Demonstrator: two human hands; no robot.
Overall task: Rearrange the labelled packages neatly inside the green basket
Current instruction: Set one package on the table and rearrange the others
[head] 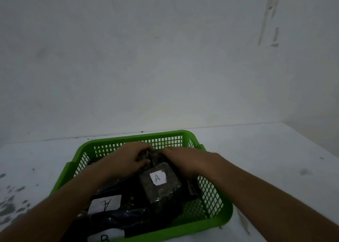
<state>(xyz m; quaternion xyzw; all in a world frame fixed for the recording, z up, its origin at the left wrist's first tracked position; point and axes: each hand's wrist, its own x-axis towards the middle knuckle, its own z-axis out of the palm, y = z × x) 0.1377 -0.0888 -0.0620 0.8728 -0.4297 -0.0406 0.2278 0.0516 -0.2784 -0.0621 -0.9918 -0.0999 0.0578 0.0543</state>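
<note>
A green plastic basket [211, 221] with lattice walls stands on a white table. Inside lie several dark plastic-wrapped packages with white labels. A grey block-shaped package marked A [159, 184] sits tilted in the middle. A second dark package with an A label [105, 204] lies at the front left, and one marked B [104, 238] is at the bottom edge. My left hand [126, 159] and my right hand [181, 161] are both inside the basket at its far side, fingers closed on the dark wrapping at the top of the middle A package.
The white table [275, 168] has dark smudges at the left [11, 203] and its far edge meets a plain white wall [165, 58]. Bare table surface lies to the right of the basket.
</note>
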